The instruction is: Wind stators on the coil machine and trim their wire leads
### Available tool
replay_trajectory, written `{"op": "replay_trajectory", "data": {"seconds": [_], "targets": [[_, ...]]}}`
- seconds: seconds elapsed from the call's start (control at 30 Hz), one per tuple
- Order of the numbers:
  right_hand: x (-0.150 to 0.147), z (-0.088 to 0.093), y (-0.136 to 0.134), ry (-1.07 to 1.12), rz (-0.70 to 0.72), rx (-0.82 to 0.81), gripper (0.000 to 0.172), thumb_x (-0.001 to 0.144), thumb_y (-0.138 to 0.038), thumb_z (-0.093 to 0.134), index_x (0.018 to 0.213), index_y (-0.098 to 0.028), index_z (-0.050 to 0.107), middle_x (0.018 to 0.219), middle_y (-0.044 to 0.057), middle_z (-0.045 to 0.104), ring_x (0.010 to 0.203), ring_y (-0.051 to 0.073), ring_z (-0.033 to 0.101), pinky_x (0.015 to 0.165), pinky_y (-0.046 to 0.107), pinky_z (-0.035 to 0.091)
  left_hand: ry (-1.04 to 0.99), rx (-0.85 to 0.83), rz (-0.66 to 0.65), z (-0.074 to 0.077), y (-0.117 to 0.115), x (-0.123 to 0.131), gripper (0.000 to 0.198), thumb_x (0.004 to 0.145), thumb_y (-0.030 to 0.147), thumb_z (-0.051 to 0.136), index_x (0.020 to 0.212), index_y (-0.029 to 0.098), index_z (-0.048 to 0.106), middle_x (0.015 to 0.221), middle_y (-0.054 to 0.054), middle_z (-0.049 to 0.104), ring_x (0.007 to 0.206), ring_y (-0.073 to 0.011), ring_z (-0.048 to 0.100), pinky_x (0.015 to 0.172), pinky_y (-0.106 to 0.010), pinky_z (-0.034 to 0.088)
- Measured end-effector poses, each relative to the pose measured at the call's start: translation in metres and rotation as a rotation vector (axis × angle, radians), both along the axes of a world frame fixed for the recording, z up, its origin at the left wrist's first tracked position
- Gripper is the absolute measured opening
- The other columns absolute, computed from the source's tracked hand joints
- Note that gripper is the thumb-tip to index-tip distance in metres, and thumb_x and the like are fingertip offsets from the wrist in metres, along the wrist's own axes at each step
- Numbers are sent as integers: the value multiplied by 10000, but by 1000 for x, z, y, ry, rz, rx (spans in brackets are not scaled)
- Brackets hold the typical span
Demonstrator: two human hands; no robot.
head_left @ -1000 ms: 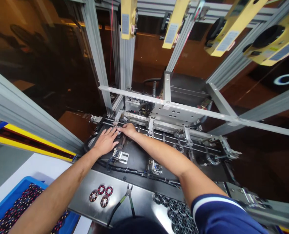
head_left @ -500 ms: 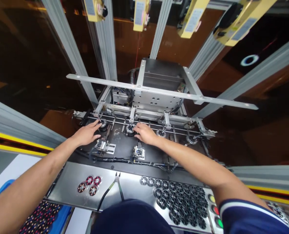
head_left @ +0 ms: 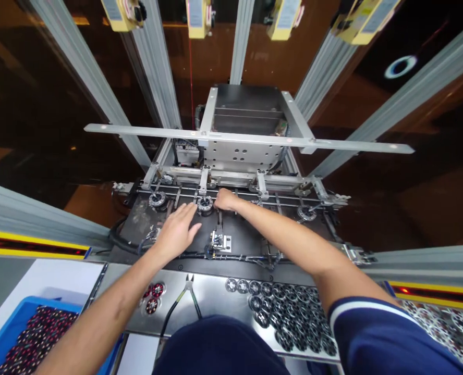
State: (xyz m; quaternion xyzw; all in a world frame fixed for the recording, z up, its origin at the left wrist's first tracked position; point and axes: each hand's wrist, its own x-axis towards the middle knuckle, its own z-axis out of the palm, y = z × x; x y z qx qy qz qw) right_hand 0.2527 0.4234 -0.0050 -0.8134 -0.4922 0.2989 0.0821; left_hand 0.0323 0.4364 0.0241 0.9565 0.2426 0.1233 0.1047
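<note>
My left hand (head_left: 177, 229) is open, its fingers stretched out and the fingertips close to the left side of a round metal part (head_left: 205, 204) on the second station of the machine. On the other side of that part, my right hand (head_left: 225, 200) has its fingers curled closed; what they hold, if anything, is hidden. Another round part (head_left: 157, 199) sits on the leftmost station, with no hand on it. A third round part (head_left: 306, 212) is seated at the far right station.
A long metal bar (head_left: 247, 138) crosses above the stations. On the front ledge (head_left: 216, 297) lie pliers (head_left: 190, 285), several red-wound parts (head_left: 152, 305) and many black round parts (head_left: 290, 312). A blue tray (head_left: 4, 333) stands at the lower left.
My left hand has left the leftmost round part and moved right to the second one. My right hand's fingers have curled closed. The camera view has shifted somewhat.
</note>
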Motion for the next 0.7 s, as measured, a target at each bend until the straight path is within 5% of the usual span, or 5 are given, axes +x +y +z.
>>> {"op": "replay_trajectory", "data": {"seconds": [0.2, 0.7], "targets": [[7, 1, 24, 140, -180, -61, 353, 921, -344, 626, 1210, -147, 581, 1210, 103, 599, 1060, 225, 619, 878, 397, 546, 61, 2, 4, -39, -3, 36, 595, 886, 313, 562, 1423, 98, 425, 1536, -194, 395, 1434, -356, 349, 1118, -498, 406], [-2, 17, 5, 299, -169, 77, 311, 942, -363, 592, 1160, -141, 601, 1146, 73, 630, 986, 204, 639, 842, 398, 561, 217, 47, -23, -36, 0, 42, 637, 846, 310, 601, 1423, 96, 441, 1547, -175, 382, 1407, -367, 387, 1121, -512, 378]]}}
